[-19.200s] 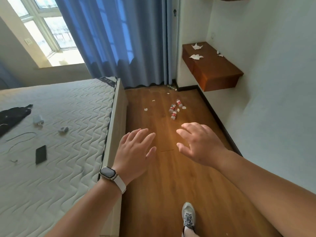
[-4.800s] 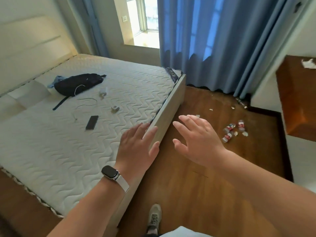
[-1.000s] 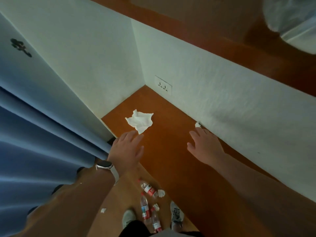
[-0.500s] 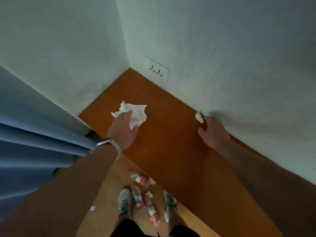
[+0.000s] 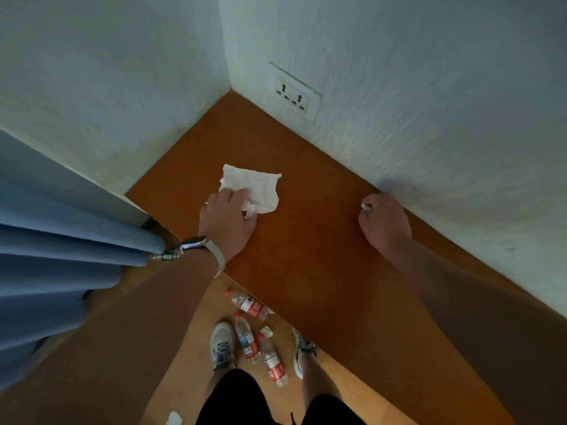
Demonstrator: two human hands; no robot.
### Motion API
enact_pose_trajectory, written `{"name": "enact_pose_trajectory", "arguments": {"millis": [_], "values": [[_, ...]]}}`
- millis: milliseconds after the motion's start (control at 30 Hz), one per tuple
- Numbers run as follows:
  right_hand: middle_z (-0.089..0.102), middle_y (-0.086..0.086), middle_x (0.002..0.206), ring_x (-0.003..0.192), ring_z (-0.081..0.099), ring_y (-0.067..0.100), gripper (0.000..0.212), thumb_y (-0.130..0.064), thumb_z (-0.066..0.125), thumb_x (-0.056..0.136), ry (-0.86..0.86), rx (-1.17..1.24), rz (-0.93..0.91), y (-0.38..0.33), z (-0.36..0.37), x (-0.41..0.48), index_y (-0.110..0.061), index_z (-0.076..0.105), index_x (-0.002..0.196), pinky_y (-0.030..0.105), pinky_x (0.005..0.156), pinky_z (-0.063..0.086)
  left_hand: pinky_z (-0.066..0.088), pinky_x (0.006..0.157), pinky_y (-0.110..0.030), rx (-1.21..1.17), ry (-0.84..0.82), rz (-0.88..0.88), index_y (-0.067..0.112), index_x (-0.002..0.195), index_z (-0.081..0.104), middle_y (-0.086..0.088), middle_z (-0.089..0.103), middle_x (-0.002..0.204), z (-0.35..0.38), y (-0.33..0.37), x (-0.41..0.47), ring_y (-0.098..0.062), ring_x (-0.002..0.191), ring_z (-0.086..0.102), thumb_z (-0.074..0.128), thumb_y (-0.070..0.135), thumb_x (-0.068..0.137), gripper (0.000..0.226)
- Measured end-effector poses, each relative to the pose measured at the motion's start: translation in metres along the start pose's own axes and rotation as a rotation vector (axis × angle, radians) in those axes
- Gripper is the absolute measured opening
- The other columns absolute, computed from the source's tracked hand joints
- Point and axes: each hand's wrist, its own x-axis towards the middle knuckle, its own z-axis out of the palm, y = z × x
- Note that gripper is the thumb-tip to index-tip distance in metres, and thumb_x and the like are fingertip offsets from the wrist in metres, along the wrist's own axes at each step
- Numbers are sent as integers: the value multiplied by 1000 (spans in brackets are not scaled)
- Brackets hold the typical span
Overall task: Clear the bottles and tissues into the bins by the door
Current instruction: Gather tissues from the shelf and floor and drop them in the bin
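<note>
The big tissue (image 5: 256, 189) lies crumpled on the brown worktop (image 5: 310, 240), at about 12 o'clock from my left hand (image 5: 226, 220). I have that hand's fingers curled down onto the tissue's near edge, pinching it, while most of the sheet spreads out beyond the fingertips toward the corner of the walls. The left wrist carries a watch (image 5: 196, 242) on a pale strap.

At 3 o'clock from the big tissue, well apart from it, my right hand (image 5: 383, 223) is clenched against the foot of the white wall (image 5: 429, 118). A small tissue scrap (image 5: 365, 206) shows white at the hand's 10 o'clock edge, gripped between the fingertips; most of it is hidden inside the fist.

A wall socket (image 5: 293, 95) sits low on the wall at 1 o'clock from the big tissue, near the corner. A blue curtain (image 5: 61, 256) hangs at 8 o'clock, beside my left forearm.

Below the worktop's near edge, at 6 o'clock, three bottles (image 5: 248, 335) with red labels lie on the wooden floor (image 5: 190, 348) between my two shoes (image 5: 222, 345), one partly tucked under the worktop edge. A small tissue ball (image 5: 266, 331) rests just beside them. Another white scrap (image 5: 174, 418) lies on the floor at the bottom edge of the view.
</note>
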Motion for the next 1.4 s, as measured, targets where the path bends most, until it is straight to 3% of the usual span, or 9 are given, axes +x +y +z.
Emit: {"name": "enact_pose_trajectory", "arguments": {"millis": [167, 367, 467, 633, 700, 800, 1100, 1400], "values": [[52, -3, 101, 82, 54, 15, 18, -22, 52, 94, -43, 17, 49, -8, 1, -14, -19, 62, 109, 30, 66, 44, 47, 90, -37, -92, -32, -46, 18, 125, 59, -4, 60, 123, -2, -3, 1, -22, 109, 53, 54, 38, 96, 36], [53, -5, 101, 77, 53, 8, 13, -22, 52, 93, -66, 133, 71, -26, -5, -36, -24, 60, 104, 26, 63, 41, 47, 81, -30, -203, -102, -105, 19, 118, 64, 1, 63, 108, -16, 2, -9, -15, 97, 57, 54, 39, 96, 31], [54, -7, 100, 78, 54, 6, 11, -22, 53, 93, -72, 189, 51, -40, -14, -49, -27, 58, 101, 26, 63, 43, 46, 87, -37, -145, -93, -97, 23, 112, 65, 11, 52, 96, -28, 9, -19, -9, 87, 50, 52, 41, 96, 27], [56, -12, 95, 76, 57, 5, 10, -23, 56, 92, -50, 301, 52, -64, -32, -75, -31, 57, 98, 22, 61, 47, 45, 98, -43, -271, -6, -50, 25, 104, 67, 19, 51, 101, -57, 23, -46, -6, 94, 53, 64, 35, 91, 17], [56, -13, 93, 76, 57, 5, 10, -22, 57, 92, -26, 321, 50, -75, -41, -86, -31, 58, 97, 20, 60, 44, 48, 91, -32, -358, -4, -28, 25, 106, 65, 18, 54, 103, -72, 27, -56, -7, 98, 56, 66, 33, 90, 17], [56, -14, 91, 77, 57, 5, 9, -23, 58, 92, 12, 345, 49, -92, -54, -102, -32, 58, 95, 19, 62, 45, 38, 67, -12, -476, -90, -32, 30, 106, 56, 17, 55, 96, -97, 32, -68, -5, 87, 56, 61, 35, 94, 13], [58, -13, 90, 76, 58, 5, 9, -22, 59, 92, 196, 399, 85, -134, -86, -156, -31, 59, 91, 20, 61, 45, 47, 65, -16, -543, -124, 234, 31, 99, 54, 16, 58, 87, -145, 27, -85, -8, 79, 59, 61, 36, 93, 10], [58, -13, 90, 81, 56, 3, 11, -18, 58, 92, 341, 416, 281, -136, -87, -236, -28, 62, 90, 16, 67, 44, 43, 54, -19, -505, -268, 534, 26, 98, 59, 11, 60, 81, -143, 35, -102, -9, 66, 56, 61, 30, 94, 6]]}}
